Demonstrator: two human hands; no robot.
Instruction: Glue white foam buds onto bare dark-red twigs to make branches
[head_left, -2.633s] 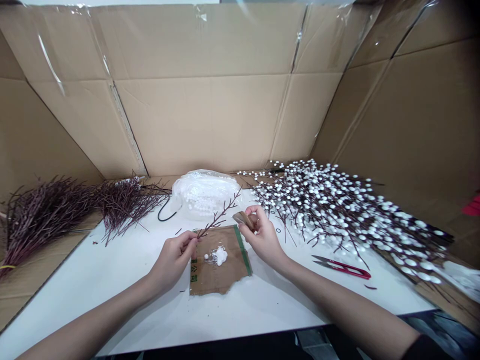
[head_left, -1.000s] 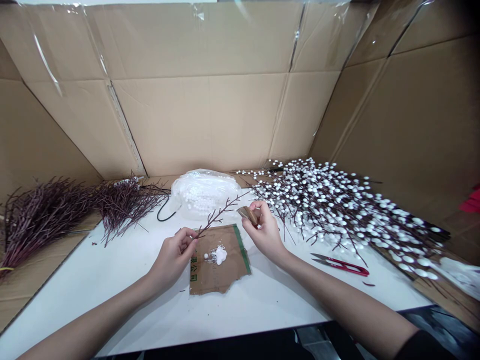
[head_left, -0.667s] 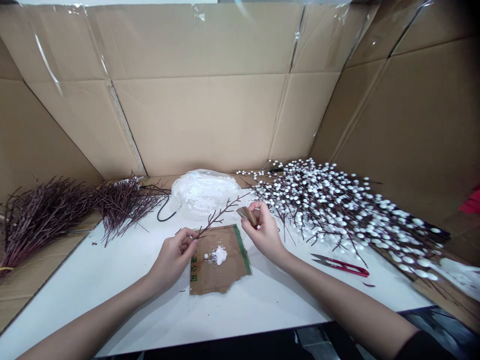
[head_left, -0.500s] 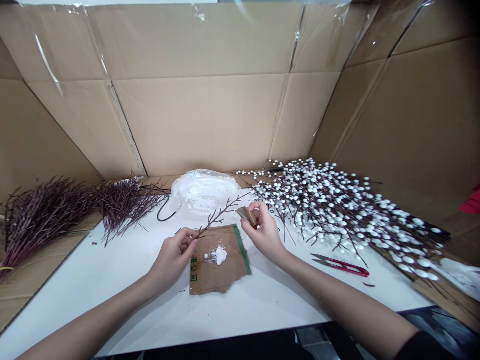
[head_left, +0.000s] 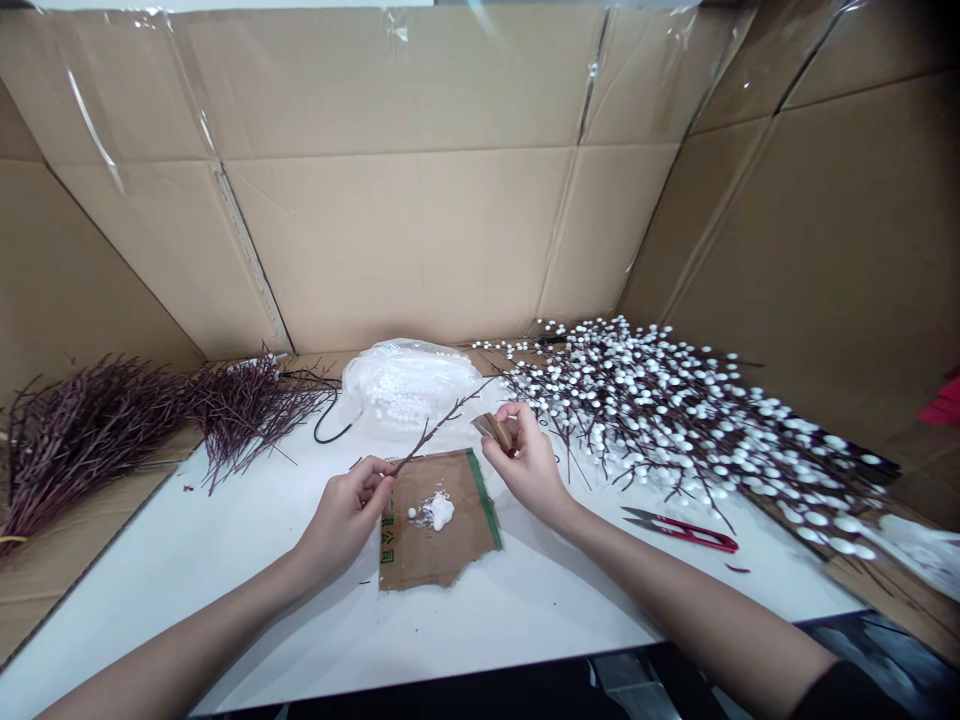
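So your surface (head_left: pixel 337 640) has the card (head_left: pixel 461 475) sitting mid-way across. Your left hand (head_left: pixel 349 510) has its grip pinched on the twig (head_left: pixel 425 438) near the card's far-left corner, your right hand (head_left: pixel 531 470)'s pinching a brown scrap (head_left: pixel 491 432), and white goo (head_left: pixel 441 510)'s mid-card.

Between the left grip (head_left: pixel 352 502) and the right grip (head_left: pixel 529 465) there is room over the card (head_left: pixel 461 555), but the twig (head_left: pixel 426 438) slants across it and the brown piece (head_left: pixel 496 432) narrows the gap near its tip; low down, the white blob (head_left: pixel 442 510) sits mid-card; the near desk (head_left: pixel 525 620) lies open between the left arm (head_left: pixel 187 637) and the right arm (head_left: pixel 697 598); forward, the bag (head_left: pixel 409 385) and then the wall (head_left: pixel 420 230) bar the way; right, white-tipped stems (head_left: pixel 645 410) spread wide, the snips (head_left: pixel 697 535) just in front; left, bare sprigs (head_left: pixel 251 410) crowd the far side, a black cord (head_left: pixel 319 428) between them and the bag.
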